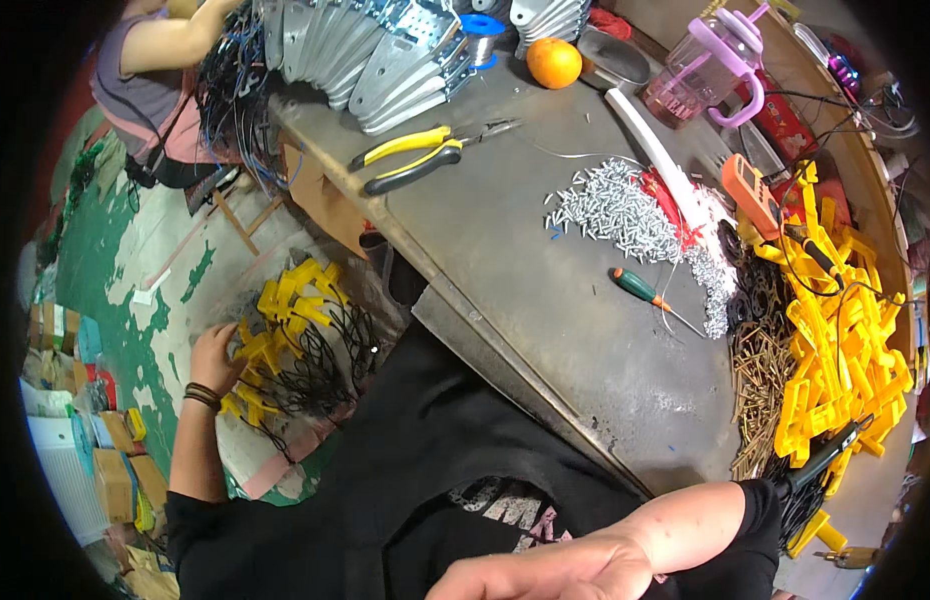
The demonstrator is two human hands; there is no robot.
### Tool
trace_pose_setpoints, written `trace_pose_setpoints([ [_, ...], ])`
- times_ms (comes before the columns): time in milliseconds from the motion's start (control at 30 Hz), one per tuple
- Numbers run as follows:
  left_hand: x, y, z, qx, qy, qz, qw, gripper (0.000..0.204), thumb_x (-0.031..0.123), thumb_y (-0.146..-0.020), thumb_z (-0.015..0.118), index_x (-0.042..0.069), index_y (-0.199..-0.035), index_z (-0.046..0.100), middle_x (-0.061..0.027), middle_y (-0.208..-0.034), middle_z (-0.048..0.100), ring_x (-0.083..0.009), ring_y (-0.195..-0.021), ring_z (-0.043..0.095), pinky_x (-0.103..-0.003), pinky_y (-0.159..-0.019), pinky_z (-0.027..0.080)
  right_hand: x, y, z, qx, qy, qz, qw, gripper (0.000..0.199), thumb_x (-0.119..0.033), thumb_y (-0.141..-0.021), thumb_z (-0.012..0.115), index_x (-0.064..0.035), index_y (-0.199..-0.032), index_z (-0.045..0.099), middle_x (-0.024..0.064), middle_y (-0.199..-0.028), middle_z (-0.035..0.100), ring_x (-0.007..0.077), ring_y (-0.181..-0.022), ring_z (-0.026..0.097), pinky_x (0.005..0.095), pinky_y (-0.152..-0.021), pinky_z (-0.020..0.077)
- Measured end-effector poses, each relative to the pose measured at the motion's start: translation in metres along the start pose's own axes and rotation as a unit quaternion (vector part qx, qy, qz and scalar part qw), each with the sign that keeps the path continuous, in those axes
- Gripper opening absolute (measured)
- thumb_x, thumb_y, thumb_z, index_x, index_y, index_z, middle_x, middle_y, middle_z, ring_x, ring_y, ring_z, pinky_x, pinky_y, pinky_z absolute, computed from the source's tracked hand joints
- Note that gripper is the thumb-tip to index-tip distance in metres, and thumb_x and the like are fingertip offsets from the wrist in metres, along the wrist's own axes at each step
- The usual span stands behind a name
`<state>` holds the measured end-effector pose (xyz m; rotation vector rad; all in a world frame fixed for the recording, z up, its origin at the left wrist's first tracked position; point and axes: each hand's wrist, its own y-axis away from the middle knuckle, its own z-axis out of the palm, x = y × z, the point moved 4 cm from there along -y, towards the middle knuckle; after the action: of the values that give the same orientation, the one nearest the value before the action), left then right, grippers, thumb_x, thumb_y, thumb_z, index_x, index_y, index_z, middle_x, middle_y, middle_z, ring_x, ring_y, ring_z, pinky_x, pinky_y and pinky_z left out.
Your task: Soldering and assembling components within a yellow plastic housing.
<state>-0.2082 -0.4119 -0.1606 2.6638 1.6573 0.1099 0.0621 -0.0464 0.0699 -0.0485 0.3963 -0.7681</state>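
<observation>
The left hand [217, 362] is hovering by the yellow cabled pieces [303, 300] lying left of the bench [505, 210], fingers curving, grip unclear; the right hand [570, 572] is hanging before the black shirt [355, 450], which is bearing pale lettering, its finger state impossible to tell; the lilac-handled cup [693, 75] is showing print

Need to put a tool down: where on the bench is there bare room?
Mostly bare bench top lies between the pliers and screwdriver, and below the screwdriver, left of the brass-coloured pieces. Crowded: right side, with yellow parts; picture's top, with metal plates; beside the left hand, corded yellow pieces.
</observation>
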Motion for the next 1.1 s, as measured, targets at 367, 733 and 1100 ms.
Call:
trace_pose_setpoints([
  [367, 0.254, -0.217, -0.182, 0.347, 0.258, 0.148, 0.889, 0.038, 0.026, -0.084, 0.075, 0.002, -0.11, 0.06, -0.0133, -0.104, 0.066, -0.0246, -0.092, 0.063, -0.034, -0.083, 0.05, -0.017, 0.016, 0.007, -0.004, 0.079, -0.025, 0.997, 0.084, -0.068, -0.092, 0.045, 0.0028, -0.137, 0.036, 0.0156, -0.103, 0.058, 0.0202, -0.088, 0.06, 0.0319, -0.078, 0.0486],
  [733, 0.364, -0.131, -0.203, 0.217, 0.337, 0.358, 0.843, 0.026, -0.001, -0.066, 0.075, 0.004, -0.086, 0.059, -0.0186, -0.121, 0.064, -0.0337, -0.115, 0.061, -0.037, -0.095, 0.047, -0.032, 0.08, 0.025, -0.011, 0.146, -0.265, 0.953, 0.058, -0.046, -0.102, 0.042, 0.0057, -0.128, 0.041, 0.021, -0.13, 0.044, 0.0251, -0.103, 0.058, 0.0361, -0.082, 0.0495],
  [1100, 0.488, -0.025, -0.181, -0.058, 0.31, 0.562, 0.765, 0.063, 0.024, -0.064, 0.084, 0.001, -0.116, 0.056, -0.02, -0.122, 0.057, -0.0384, -0.111, 0.056, -0.044, -0.093, 0.048, -0.04, 0.097, 0.046, 0.054, 0.163, -0.168, 0.971, 0.079, -0.059, -0.095, 0.049, 0.008, -0.135, 0.04, 0.0143, -0.115, 0.054, 0.0206, -0.099, 0.056, 0.0333, -0.084, 0.046],
])
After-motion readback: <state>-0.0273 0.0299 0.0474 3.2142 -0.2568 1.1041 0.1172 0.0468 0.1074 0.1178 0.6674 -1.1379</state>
